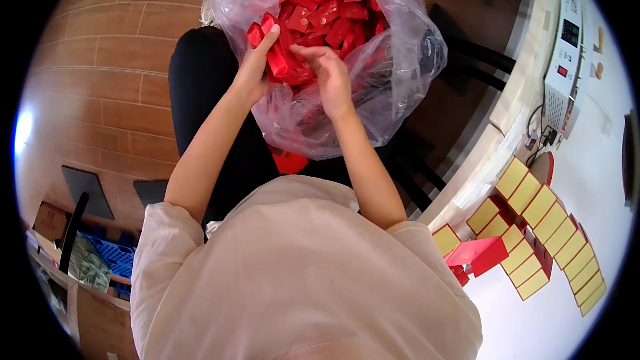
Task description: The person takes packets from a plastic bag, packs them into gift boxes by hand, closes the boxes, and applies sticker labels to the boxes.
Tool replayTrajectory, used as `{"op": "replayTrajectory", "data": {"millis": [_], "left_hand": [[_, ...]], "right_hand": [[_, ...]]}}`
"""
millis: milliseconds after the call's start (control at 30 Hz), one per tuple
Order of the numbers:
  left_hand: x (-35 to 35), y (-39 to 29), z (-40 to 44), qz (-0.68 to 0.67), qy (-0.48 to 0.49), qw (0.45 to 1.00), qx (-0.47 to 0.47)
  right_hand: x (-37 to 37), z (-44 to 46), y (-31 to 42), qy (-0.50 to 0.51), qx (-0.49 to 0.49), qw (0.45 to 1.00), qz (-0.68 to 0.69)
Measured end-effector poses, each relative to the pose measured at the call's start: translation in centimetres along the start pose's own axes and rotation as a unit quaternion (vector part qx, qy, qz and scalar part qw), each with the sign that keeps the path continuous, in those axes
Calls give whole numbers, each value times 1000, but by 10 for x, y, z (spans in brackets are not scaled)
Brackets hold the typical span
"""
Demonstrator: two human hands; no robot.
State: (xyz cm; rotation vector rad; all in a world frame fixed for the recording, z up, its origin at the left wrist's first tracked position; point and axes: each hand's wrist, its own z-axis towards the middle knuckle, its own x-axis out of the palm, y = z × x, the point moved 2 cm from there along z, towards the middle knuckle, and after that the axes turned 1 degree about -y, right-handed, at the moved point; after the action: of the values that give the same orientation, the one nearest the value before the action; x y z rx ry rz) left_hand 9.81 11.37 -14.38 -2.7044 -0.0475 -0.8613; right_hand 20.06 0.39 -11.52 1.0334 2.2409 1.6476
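Small red packets (327,12) fill a large clear plastic bag (407,60) that stands in front of my lap, its mouth spread wide. Over the near left side of the opening, my left hand (255,67) is closed on several red packets (275,53), with the thumb lying on top. Close by on the right, my right hand (328,75) has its fingers stretched toward those packets and apart. Nothing shows in its grasp; whether a fingertip touches a packet I cannot tell.
At right, a white table (593,180) holds rows of red boxes with pale yellow faces (547,220), an opened red box (479,253) and a white device with a display (563,60). A blue crate (110,253) stands on the floor at lower left.
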Motion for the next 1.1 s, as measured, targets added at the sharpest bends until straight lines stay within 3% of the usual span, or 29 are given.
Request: {"op": "replayTrajectory", "data": {"millis": [33,67,100,133,167,200,267,300,367,500,600,667,700,767,800,867,900,967,1000,1033,1100], "left_hand": [[0,-3,1,42,-28,996,73],[-3,-3,5,45,-32,996,68],[-8,-5,11,53,-55,992,100],[-12,-7,15,60,-78,986,132],[-13,-6,18,64,-82,986,129],[-14,-5,20,60,-88,986,127],[-14,-3,21,53,-89,988,118],[-13,-2,22,56,-96,987,116],[-12,-1,25,57,-121,987,86],[-5,-2,23,79,-115,985,98],[-6,2,28,79,-91,988,96],[-6,4,28,81,-86,988,94],[-4,3,27,82,-88,988,93],[1,3,22,90,-86,987,98],[4,3,20,100,-88,986,101],[5,6,18,103,-77,986,102],[5,11,19,109,-73,986,98],[6,20,22,160,-50,981,94],[8,28,24,212,-37,972,91],[10,37,24,215,-19,973,88],[18,50,20,380,25,919,105]], "right_hand": [[-8,9,-8,-9,43,996,80],[-20,19,-24,-69,81,994,-22],[-35,28,-47,-72,85,994,-19],[-51,36,-72,-40,50,960,-274],[-61,37,-93,-1,12,860,-510],[-66,35,-109,1,17,863,-506],[-67,29,-138,131,-5,718,-684],[-69,24,-152,135,-1,722,-679],[-71,21,-173,171,-5,644,-746],[-62,27,-166,173,13,624,-762],[-70,33,-160,151,-33,586,-795],[-80,30,-155,124,4,579,-806],[-82,28,-149,120,3,577,-808],[-87,22,-136,86,33,658,-748],[-87,20,-132,81,31,654,-751],[-91,17,-116,-117,-24,811,-573],[-93,15,-107,-124,-27,807,-577],[-103,11,-89,-155,68,895,-413],[-106,6,-83,-154,1,916,-371],[-104,-4,-60,-170,-5,911,-376],[-70,-31,6,-157,180,920,-310]]}}
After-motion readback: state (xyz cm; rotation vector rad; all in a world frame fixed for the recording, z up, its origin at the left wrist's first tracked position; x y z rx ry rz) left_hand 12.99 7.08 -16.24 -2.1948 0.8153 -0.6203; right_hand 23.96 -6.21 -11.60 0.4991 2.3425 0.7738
